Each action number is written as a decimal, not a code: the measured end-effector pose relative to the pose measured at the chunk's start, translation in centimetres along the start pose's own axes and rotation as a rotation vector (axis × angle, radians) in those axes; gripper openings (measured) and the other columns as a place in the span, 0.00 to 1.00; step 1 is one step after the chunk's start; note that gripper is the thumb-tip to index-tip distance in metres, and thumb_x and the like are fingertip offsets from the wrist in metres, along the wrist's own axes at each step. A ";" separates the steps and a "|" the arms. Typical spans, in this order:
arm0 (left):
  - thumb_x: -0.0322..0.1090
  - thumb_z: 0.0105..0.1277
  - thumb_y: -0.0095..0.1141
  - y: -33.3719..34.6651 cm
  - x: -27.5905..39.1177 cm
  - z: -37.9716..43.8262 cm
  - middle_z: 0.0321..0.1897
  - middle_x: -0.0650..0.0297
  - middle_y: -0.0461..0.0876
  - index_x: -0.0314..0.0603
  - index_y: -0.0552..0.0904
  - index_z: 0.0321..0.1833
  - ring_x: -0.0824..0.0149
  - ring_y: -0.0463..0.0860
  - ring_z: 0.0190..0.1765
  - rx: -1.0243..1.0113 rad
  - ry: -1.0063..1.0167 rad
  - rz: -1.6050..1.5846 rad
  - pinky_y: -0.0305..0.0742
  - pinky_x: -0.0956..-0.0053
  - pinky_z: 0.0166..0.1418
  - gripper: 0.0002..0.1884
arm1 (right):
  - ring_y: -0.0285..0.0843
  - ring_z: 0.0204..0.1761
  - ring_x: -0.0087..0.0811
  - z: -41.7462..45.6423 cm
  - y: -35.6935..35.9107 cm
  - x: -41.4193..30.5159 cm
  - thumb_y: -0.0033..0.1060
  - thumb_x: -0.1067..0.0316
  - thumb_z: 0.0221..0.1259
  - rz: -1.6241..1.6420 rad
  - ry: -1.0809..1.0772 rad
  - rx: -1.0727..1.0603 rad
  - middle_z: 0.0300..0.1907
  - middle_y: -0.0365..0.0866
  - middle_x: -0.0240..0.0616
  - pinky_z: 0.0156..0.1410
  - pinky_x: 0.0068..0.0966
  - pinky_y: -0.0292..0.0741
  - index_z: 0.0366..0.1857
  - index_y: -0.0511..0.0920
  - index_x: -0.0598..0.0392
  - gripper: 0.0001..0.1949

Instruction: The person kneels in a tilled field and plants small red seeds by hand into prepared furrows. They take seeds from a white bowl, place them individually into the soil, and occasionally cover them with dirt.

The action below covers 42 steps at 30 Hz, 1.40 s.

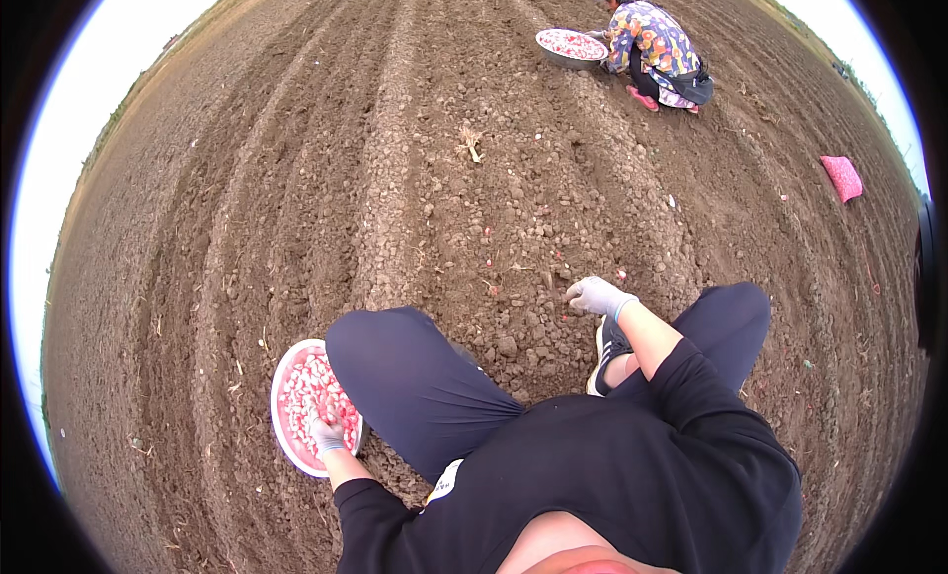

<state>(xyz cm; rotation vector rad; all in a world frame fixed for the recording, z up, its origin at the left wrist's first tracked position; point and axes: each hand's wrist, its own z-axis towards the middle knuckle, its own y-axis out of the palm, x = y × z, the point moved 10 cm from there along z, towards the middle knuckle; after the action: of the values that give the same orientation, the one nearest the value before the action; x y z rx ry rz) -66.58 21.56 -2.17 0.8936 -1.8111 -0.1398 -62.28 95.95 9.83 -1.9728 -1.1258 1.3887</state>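
My left hand [326, 433], in a pale glove, reaches into a white-rimmed basin [294, 456] beside my left knee. Red-and-white cloves [305, 387], apparently coated garlic, fill much of that basin, and my fingertips are among them. Whether the fingers grip any is not clear. My right hand [595, 296], gloved too, is low over the crumbly soil [511, 315] in front of my right shoe, its fingers bent downward. What its fingertips hold, if anything, is too small to tell. A single pink-and-white clove [621, 275] lies just beyond that hand, and several reddish bits dot the soil to its left.
Ahead on the right a person [655, 48] in a flowered top squats by another basin [574, 60] of red-and-white pieces. A pink sack [842, 178] lies at far right. Dry plant stubble [471, 144] sits on the ridged soil ahead. My bent knees flank the working spot.
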 end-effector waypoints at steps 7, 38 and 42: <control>0.36 0.74 0.56 0.6 -3.3 -0.3 0.33 0.64 0.80 0.41 0.79 0.51 0.74 0.76 0.30 0.077 -0.202 -0.242 0.71 0.87 0.25 0.10 | 0.84 0.51 0.47 -0.4 0.2 0.8 0.62 0.60 0.56 -0.041 -0.051 0.020 0.45 0.87 0.49 0.59 0.37 0.77 0.46 0.87 0.52 0.16; 0.27 0.75 0.51 52.6 0.5 -22.1 0.42 0.61 0.83 0.32 0.77 0.62 0.82 0.77 0.32 -1.043 -0.373 0.525 0.71 0.94 0.26 0.15 | 0.85 0.42 0.25 2.3 -3.7 -16.1 0.64 0.60 0.69 1.127 -0.117 0.045 0.43 0.87 0.35 0.44 0.22 0.80 0.48 0.83 0.56 0.12; 0.26 0.71 0.55 53.5 -6.7 -22.9 0.34 0.65 0.84 0.35 0.82 0.54 0.83 0.77 0.27 -1.017 -0.395 0.841 0.69 0.92 0.22 0.11 | 0.81 0.53 0.25 1.0 -5.1 -23.0 0.62 0.64 0.71 1.693 -0.404 -0.246 0.59 0.80 0.37 0.54 0.21 0.79 0.62 0.74 0.57 0.19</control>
<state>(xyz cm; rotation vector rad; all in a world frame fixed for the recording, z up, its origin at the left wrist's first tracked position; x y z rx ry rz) -73.14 70.96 28.55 -0.6496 -1.9609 -0.6467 -68.41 79.53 25.65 -2.9513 0.7382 2.4557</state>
